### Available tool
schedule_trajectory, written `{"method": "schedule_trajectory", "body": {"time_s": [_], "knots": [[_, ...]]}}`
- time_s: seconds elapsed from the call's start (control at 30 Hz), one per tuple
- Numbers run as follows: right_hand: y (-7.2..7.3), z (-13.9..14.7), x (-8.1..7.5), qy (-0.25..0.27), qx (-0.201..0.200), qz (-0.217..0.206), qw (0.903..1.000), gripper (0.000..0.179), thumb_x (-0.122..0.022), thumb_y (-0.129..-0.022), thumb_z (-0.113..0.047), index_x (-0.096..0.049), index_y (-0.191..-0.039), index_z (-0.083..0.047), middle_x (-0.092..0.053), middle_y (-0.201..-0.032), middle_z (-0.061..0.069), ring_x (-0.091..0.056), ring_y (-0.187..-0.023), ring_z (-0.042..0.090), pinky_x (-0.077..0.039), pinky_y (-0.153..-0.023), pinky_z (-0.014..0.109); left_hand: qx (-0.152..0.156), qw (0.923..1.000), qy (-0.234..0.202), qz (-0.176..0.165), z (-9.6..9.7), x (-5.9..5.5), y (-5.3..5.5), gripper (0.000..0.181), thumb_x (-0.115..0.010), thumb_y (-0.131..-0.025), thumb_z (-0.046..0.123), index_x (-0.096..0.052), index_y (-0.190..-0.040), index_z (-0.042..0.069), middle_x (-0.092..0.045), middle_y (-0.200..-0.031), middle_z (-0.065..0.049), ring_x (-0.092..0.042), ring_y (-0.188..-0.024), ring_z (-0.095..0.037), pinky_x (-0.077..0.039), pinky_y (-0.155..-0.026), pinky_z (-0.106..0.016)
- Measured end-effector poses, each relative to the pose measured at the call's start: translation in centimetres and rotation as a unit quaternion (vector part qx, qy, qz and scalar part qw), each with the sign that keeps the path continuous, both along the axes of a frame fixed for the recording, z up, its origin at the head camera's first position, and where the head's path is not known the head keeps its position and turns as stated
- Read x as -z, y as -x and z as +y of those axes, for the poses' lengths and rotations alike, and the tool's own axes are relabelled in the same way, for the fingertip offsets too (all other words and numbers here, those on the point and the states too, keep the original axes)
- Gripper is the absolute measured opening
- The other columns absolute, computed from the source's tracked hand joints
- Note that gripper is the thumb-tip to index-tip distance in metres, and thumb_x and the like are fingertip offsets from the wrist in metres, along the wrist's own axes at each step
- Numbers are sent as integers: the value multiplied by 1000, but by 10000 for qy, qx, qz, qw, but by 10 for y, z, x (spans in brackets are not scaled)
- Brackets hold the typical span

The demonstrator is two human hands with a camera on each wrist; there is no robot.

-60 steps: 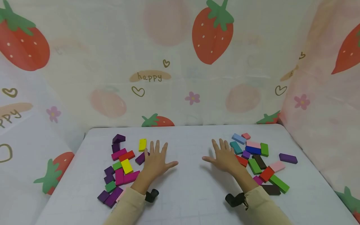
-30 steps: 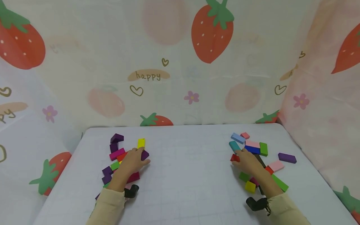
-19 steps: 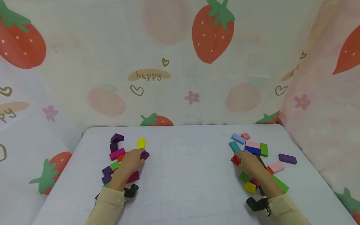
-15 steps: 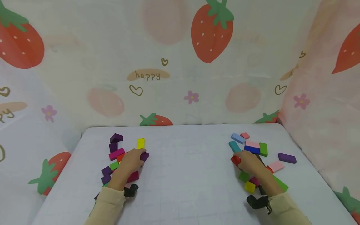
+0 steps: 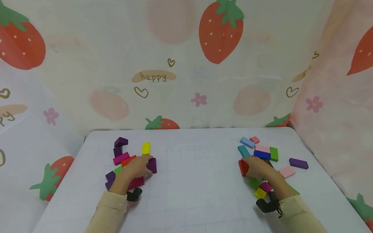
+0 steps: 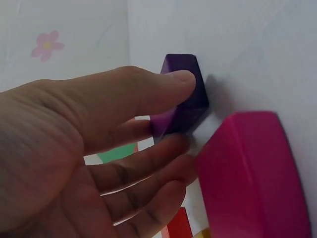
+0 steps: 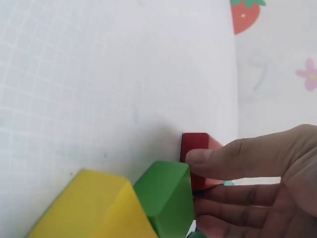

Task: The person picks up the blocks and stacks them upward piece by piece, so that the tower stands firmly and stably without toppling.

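My left hand (image 5: 137, 168) pinches a dark purple block (image 5: 152, 165) at the inner side of the left group of blocks. In the left wrist view the thumb lies along the near face of that purple block (image 6: 184, 94), with the fingers behind it. A magenta block (image 6: 252, 173) is close beside the fingertips. On the other side, my right hand (image 5: 257, 168) pinches a red block (image 5: 243, 168) at the inner edge of the right group. The right wrist view has the thumb on the red block (image 7: 195, 144), right by a green block (image 7: 166, 193) and a yellow block (image 7: 94, 208).
Around the left hand lie more blocks, including a yellow block (image 5: 146, 148) and a red block (image 5: 128, 160). Near the right hand are a teal block (image 5: 243, 151), a blue block (image 5: 262, 154) and a purple block (image 5: 298, 163). A white table (image 5: 192, 181) bears both groups.
Both hands have come down from spread fingers onto the blocks. The purple block and the red block have since turned to stand more lengthwise in the fingers.
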State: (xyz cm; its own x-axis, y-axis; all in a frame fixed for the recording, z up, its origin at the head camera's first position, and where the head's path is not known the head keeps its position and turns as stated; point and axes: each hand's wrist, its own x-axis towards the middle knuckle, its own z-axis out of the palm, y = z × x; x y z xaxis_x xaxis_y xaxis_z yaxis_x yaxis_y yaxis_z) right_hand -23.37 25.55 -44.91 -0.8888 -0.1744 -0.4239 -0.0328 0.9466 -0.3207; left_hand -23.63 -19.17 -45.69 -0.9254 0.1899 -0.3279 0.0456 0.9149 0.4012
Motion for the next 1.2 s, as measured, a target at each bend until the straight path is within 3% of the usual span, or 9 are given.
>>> {"method": "schedule_trajectory", "body": {"time_s": [0.23, 0.4, 0.57, 0.8, 1.2], "knots": [[11, -13, 6, -212, -545, 559, 9967, 57, -77, -80, -12, -56, -131, 0, -56, -113, 15, -53, -95, 27, -57, -76, 42, 256, 9985, 230, 431, 10, 5, 5, 66, -82, -76, 23, -56, -133, 2, -57, -119, -17, -55, -106, -29, -52, -95, -48], [22, -27, 9, -161, -977, 872, 9913, 53, -79, -78, -14, -60, -125, 1, -58, -114, 15, -55, -99, 27, -56, -83, 45, 354, 9982, 110, 478, 22, 9, 8, 67, -83, -74, 25, -57, -132, 3, -58, -115, -14, -55, -103, -26, -54, -92, -45], [29, -44, 13, -101, -1182, 1027, 9876, 55, -80, -77, -18, -60, -124, 0, -60, -113, 15, -56, -98, 26, -56, -84, 45, 530, 9967, 52, 605, 36, 12, 12, 66, -84, -73, 25, -58, -130, 4, -58, -115, -13, -54, -104, -25, -54, -92, -44], [34, -72, 20, 163, -1134, 948, 9889, 59, -82, -75, -20, -60, -127, -2, -59, -117, 14, -56, -102, 25, -56, -86, 44, 705, 9951, -68, 692, 56, 14, 14, 65, -83, -74, 26, -57, -131, 5, -58, -121, -14, -53, -108, -25, -53, -95, -43], [41, -136, 23, 504, -1654, 1113, 9786, 60, -79, -78, -24, -59, -130, -5, -58, -122, 12, -54, -105, 23, -54, -90, 39, 623, 9949, -91, 794, 63, 13, 13, 65, -83, -77, 26, -56, -133, 7, -56, -126, -14, -50, -111, -27, -51, -98, -44]]}}
